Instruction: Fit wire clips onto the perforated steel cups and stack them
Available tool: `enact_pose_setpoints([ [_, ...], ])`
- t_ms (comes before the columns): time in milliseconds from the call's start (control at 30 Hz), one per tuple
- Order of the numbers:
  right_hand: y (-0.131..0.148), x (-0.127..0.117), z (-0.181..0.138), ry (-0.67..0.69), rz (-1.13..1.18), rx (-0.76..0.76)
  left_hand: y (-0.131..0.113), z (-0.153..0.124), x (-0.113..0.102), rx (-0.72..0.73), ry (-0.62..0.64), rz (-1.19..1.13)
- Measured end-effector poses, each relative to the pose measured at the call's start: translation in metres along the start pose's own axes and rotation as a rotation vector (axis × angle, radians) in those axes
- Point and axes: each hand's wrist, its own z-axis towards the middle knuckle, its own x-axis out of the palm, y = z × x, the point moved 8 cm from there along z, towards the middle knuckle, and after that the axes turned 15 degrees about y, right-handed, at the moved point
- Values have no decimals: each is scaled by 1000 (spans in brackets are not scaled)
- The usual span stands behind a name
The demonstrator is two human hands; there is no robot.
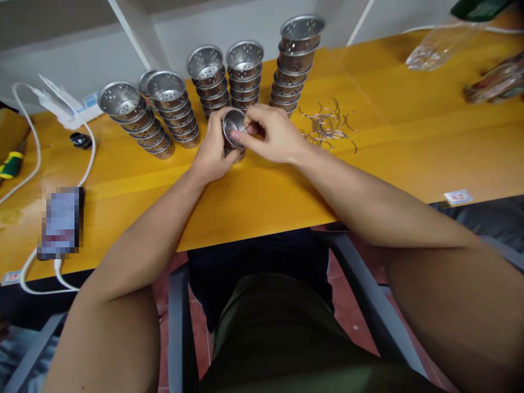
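My left hand [213,150] is wrapped round a small perforated metal cup [232,125], tilted so its mouth faces me, just above the yellow table [262,191]. My right hand [273,132] pinches at the cup's rim, fingers closed on what looks like a thin wire piece. Behind the hands stand several stacks of the same metal cups [244,73]. A loose pile of bent wire handles [327,125] lies to the right of my right hand.
A phone [61,221] on a white cable lies at the left front. A power strip [61,103] and a screwdriver [12,164] sit at the far left. A clear plastic bottle [438,46] lies at the back right. A small card [458,197] rests near the front edge.
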Motion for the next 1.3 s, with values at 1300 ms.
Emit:
enact_pose_setpoints([
  [1300,-5,4,-1,48,102,119,-32,7,-7,-47,29,-62],
])
